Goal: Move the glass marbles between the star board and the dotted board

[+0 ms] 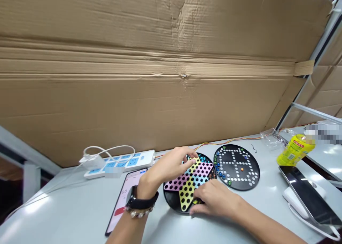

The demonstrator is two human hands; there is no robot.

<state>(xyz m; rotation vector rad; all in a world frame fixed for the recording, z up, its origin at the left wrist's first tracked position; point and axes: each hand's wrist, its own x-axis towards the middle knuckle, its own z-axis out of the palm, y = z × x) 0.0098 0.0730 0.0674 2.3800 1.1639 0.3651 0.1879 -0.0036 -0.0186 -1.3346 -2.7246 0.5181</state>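
Observation:
A round black Chinese checkers board [184, 186] with a star of yellow, pink and blue points lies on the table. Small marbles fill several of its side pockets. My left hand [173, 164] hovers over the board's far left part, thumb and index finger apart near the top pocket; I see nothing held there. At the near right edge, my right hand [215, 198] reaches into a pocket, thumb and index finger spread around dark and yellowish marbles [197, 201]. Some of its fingertips are hidden. A watch and a beaded bracelet are on my left wrist.
A round black disc [235, 180] with white spots, marbles and an orange die stands right of the board. Left are a phone [125, 197] and a power strip [143, 161]. A yellow bottle [295, 149] and a dark phone [307, 194] lie right. Cardboard [160, 108] rises behind.

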